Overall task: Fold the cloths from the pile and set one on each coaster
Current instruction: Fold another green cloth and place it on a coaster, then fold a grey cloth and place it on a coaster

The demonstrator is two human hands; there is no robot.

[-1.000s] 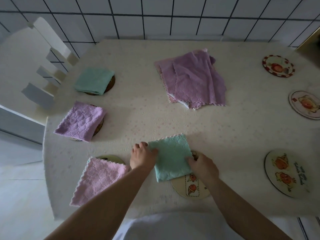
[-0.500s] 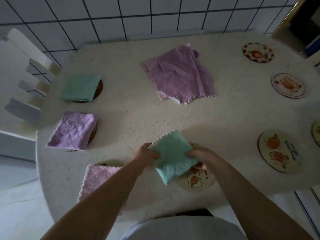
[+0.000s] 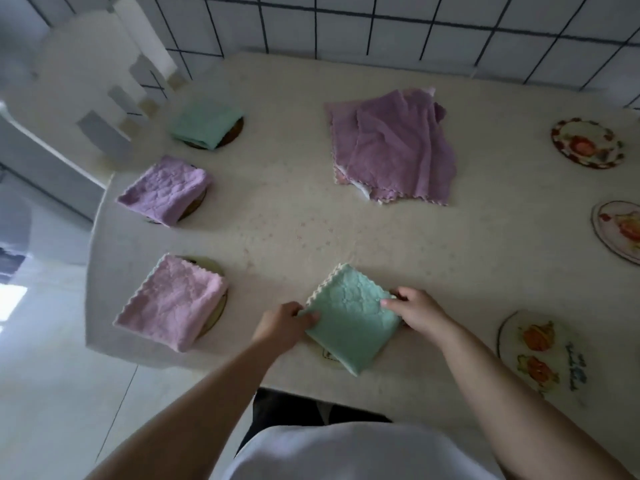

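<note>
A folded green cloth [image 3: 351,320] lies turned like a diamond over a coaster [image 3: 327,355] at the table's near edge, hiding most of it. My left hand [image 3: 282,323] grips its left corner and my right hand [image 3: 417,308] pinches its right corner. The pile of purple cloths [image 3: 391,147] sits unfolded at the table's middle back. Along the left side, a folded green cloth [image 3: 204,123], a purple one [image 3: 166,190] and a pink one [image 3: 173,303] each cover a coaster.
Bare picture coasters lie on the right: one near me [image 3: 543,358], one at mid right [image 3: 620,233], one at the back [image 3: 587,143]. A white chair [image 3: 86,88] stands at the table's left back corner. A tiled wall runs behind the table [image 3: 294,220].
Both hands have shifted the folded green cloth to the right and toward me, so it covers the near coaster. The camera view has tilted and swung left.
</note>
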